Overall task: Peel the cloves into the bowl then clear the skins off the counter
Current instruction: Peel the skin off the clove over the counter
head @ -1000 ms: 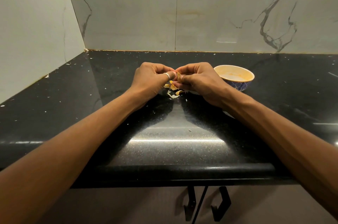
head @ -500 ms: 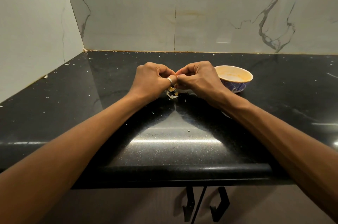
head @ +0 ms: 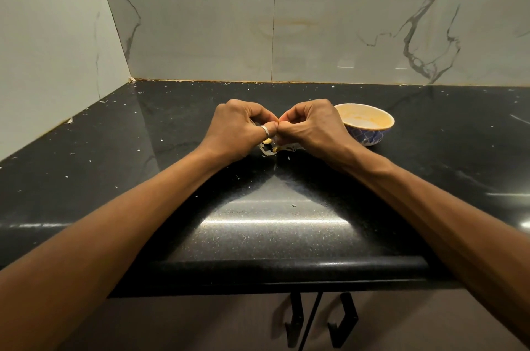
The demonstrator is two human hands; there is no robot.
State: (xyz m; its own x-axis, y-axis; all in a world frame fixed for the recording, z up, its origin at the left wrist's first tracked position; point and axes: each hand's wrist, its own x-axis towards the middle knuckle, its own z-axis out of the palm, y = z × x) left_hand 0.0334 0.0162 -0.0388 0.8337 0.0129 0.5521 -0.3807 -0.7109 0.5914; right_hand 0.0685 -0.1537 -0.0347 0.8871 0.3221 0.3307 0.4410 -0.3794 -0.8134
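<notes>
Two hands: brought together at the centre of the worktop (head: 258,221), backs facing up, thumbs touching tip to tip.
Left hand (head: 238,129): fingers curled inward into a loose fist, thumb and forefinger pinching the clove; a silver ring (head: 265,130) sits on the thumb.
Right hand (head: 312,126): fingers likewise curled, thumb and forefinger pinching the same clove from the right side.
Forearms: both bare, running from the near corners and converging toward the centre in a V; whether the wrists rest on the worktop cannot be told.
Clove (head: 277,120): held between the two sets of fingertips, almost wholly hidden, only a small orange-lit sliver showing.
Skins (head: 268,150): a small heap of pale scraps lying on the worktop directly below the hands, partly covered by them.
Bowl (head: 370,137): upright on the worktop just right of the right hand, blue patterned outside, pale inside; contents cannot be made out.
Worktop: black, glossy, speckled, with fine white flecks scattered over it, denser toward the left.
Walls: marble-look tiles (head: 315,35) on the far and left sides.
Cabinet: two dark handles (head: 295,319) below the near edge.
</notes>
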